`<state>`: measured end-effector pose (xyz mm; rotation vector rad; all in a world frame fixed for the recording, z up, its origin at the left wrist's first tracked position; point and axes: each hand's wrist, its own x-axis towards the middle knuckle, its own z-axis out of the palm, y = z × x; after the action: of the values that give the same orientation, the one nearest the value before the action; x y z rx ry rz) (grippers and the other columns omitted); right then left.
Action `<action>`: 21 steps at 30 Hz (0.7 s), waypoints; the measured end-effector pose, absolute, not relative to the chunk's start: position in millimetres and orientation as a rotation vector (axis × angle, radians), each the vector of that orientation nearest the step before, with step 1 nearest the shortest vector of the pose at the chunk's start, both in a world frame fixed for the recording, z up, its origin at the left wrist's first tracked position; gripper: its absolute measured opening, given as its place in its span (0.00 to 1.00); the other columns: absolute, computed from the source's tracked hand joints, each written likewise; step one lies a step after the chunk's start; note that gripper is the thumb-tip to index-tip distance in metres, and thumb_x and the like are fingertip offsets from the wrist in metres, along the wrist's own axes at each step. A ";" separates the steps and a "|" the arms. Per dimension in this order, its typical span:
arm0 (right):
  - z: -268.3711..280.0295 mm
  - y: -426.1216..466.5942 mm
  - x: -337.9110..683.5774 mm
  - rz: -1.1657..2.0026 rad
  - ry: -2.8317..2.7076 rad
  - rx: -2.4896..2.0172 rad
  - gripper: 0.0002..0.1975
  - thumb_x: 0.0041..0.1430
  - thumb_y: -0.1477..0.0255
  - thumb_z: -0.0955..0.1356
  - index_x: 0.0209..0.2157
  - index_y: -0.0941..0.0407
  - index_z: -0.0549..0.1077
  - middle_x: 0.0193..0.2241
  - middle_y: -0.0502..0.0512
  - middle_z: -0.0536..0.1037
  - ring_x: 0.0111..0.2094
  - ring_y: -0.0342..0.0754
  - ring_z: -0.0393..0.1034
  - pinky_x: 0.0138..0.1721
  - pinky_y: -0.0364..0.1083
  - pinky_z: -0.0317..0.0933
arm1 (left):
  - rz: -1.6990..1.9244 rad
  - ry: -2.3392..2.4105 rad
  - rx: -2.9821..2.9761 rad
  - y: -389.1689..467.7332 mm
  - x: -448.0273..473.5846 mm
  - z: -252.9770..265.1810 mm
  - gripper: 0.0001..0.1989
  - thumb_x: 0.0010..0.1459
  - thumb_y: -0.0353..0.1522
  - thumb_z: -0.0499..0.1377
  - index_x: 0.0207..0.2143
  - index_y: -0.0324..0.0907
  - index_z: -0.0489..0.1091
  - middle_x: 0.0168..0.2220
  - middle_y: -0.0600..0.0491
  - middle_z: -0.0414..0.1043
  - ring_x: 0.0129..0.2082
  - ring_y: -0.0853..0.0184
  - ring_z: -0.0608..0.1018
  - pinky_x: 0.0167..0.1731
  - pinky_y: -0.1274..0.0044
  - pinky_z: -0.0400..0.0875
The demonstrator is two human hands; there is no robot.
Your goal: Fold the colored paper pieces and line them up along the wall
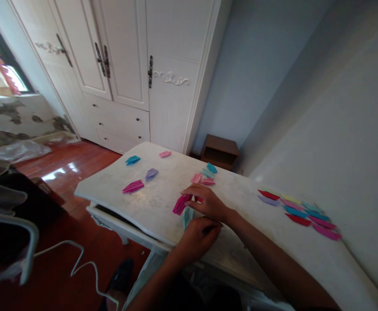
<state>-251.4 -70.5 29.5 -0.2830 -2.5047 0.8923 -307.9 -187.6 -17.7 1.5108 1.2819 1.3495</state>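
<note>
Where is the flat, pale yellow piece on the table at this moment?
In the head view, the flat, pale yellow piece lies right of centre on the white tabletop, on the wall side of the colourful cluster, beside a long pink piece.

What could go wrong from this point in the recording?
The pale green piece at the left hand is near the front edge of the table and might slip off. With the hands so close, one might crumple the magenta piece by the right hand.
</note>
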 end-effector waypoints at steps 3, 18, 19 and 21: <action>32.0 -70.5 -224.7 0.829 -2.390 -0.349 0.09 0.60 0.71 0.68 0.42 0.53 0.77 0.39 0.55 0.78 0.42 0.51 0.71 0.44 0.49 0.66 | 1.352 1.291 1.548 -188.0 -308.3 -16.4 0.10 0.58 0.30 0.56 0.37 0.41 0.78 0.36 0.50 0.80 0.36 0.65 0.79 0.39 0.75 0.71; 15.9 -69.1 -126.7 1.168 -1.763 -0.810 0.14 0.53 0.62 0.74 0.41 0.52 0.76 0.38 0.55 0.79 0.39 0.51 0.75 0.45 0.55 0.70 | 1.486 1.296 1.192 -178.8 -306.0 -24.9 0.26 0.55 0.37 0.62 0.55 0.41 0.62 0.44 0.47 0.73 0.27 0.72 0.75 0.29 0.78 0.72; 13.4 -70.8 -127.9 1.185 -1.758 -0.791 0.15 0.53 0.62 0.74 0.41 0.52 0.76 0.38 0.55 0.79 0.39 0.51 0.75 0.45 0.54 0.70 | 1.487 1.298 1.171 -178.7 -305.5 -24.1 0.27 0.54 0.37 0.63 0.55 0.41 0.62 0.45 0.47 0.73 0.27 0.73 0.75 0.28 0.79 0.72; 8.2 -73.2 -130.6 1.204 -1.765 -0.750 0.16 0.53 0.63 0.74 0.42 0.53 0.76 0.38 0.55 0.79 0.39 0.50 0.75 0.44 0.52 0.70 | 1.462 1.294 1.158 -179.1 -305.2 -21.2 0.25 0.53 0.39 0.63 0.52 0.40 0.65 0.41 0.48 0.74 0.27 0.71 0.76 0.27 0.79 0.71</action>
<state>-130.6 -73.2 8.2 -0.7497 -1.7650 1.2041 -305.2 -179.1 -21.2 1.1583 1.2938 1.4621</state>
